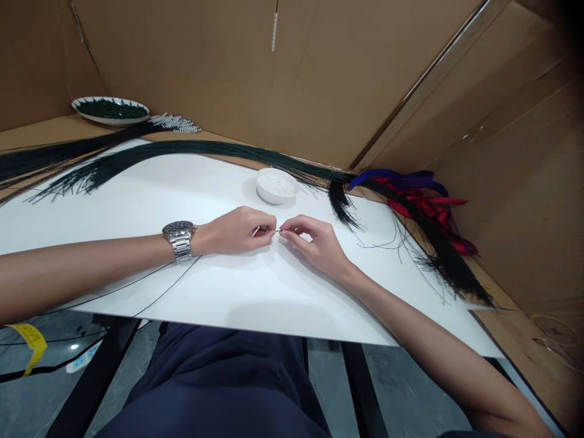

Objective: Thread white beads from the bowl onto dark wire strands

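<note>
Marks on the yellow tag [36, 346] at near left were too small to read. The left hand [239, 231], its forearm stretched from the left with a watch [179, 236] on, and the right hand [319, 244], its forearm slanting from near right, both pinched a thin cord [278, 231], fingertips just apart, over the surface's [201, 298] middle.

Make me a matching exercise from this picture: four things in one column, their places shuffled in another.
Things
1. Silver metal wristwatch
2. Small round white bowl
3. Glossy red ribbon
4. White oval plate

Places
A. Far left, before the brown wall
B. Behind the left hand and right hand
C. Left wrist
D. White tabletop's right edge

Pairs: 1-C, 2-B, 3-D, 4-A
</note>
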The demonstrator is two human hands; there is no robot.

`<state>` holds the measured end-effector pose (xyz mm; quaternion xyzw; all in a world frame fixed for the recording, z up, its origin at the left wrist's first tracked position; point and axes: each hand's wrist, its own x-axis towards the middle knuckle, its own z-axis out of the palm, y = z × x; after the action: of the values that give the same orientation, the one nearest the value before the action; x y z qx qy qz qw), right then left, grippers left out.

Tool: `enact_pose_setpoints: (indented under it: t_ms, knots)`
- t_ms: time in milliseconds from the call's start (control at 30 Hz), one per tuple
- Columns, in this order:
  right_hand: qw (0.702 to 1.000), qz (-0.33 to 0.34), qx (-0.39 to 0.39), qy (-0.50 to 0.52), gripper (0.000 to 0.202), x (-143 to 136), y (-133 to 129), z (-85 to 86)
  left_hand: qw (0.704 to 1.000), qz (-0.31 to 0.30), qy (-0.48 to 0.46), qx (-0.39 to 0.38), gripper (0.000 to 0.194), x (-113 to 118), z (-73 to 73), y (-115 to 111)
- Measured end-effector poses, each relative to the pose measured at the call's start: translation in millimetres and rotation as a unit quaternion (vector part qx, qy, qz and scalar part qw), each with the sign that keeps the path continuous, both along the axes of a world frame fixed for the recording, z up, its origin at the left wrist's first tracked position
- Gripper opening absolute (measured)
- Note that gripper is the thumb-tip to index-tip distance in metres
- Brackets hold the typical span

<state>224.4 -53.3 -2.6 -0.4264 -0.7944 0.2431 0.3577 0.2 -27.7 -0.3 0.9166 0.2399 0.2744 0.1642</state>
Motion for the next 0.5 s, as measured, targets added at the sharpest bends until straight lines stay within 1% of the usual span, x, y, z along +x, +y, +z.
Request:
enact_pose_setpoints:
  t_ms: [300,500]
  knots:
    - [0.998,0.011,0.041,-0.049,0.009,-1.2,-3.5,3.3,1.000,-0.013,0.007,0.009,0.016,-0.2,-1.7,0.5]
    - [0.999,0.018,0.029,-0.038,0.010,-4.3,-6.3,3.1,1.000,-0.027,0.009,0.002,0.017,0.6,-1.8,-0.3]
